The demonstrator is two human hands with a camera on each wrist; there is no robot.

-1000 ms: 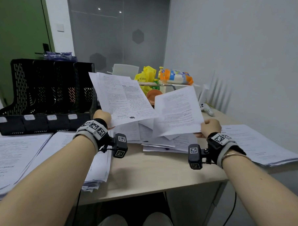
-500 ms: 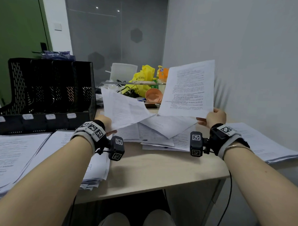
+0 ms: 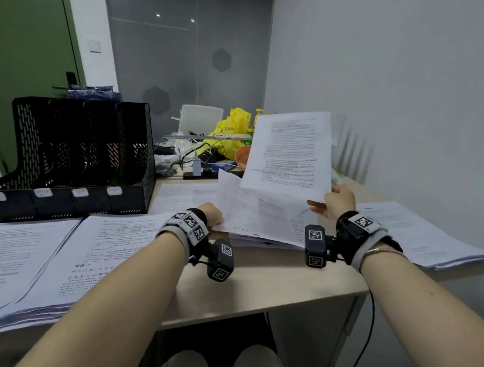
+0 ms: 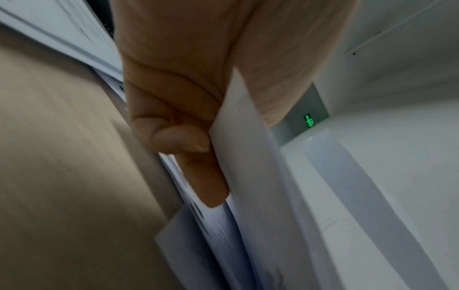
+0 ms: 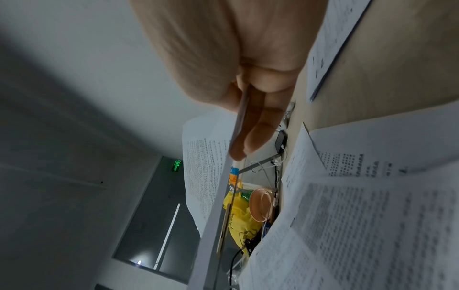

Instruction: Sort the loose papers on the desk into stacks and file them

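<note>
The desk (image 3: 258,289) filled the lower half of the head view, and it was mostly buried in paper. Black file rack (image 3: 78,159) sat at the left middle of the frame, and as far as I could see its slots had nothing filed in them, though the mesh hid a lot.

Sorting looked partway there. Two big flat stacks (image 3: 65,259) lay along the lower left, side by side and touching, and another stack (image 3: 416,238) sat at the right edge. The messy pile (image 3: 261,212) in the centre was clearly unsorted, sheets fanned at odd angles. So my guess: some stacking done, the middle pile left to go through, and none of the filing started.

The sheet (image 3: 289,152) was up in the air right of centre, nearly upright, text facing the camera. Right hand (image 3: 337,201) pinched its bottom corner, thumb on one side and fingers (image 5: 258,135) on the other.

Left hand (image 3: 210,216) was down at the near left edge of the pile, thumb and forefinger pinching the edge of a few sheets there, a bit lifted off the rest.

Clutter at the back: yellow bag (image 3: 232,130), orange bowl (image 3: 243,157), cables.
</note>
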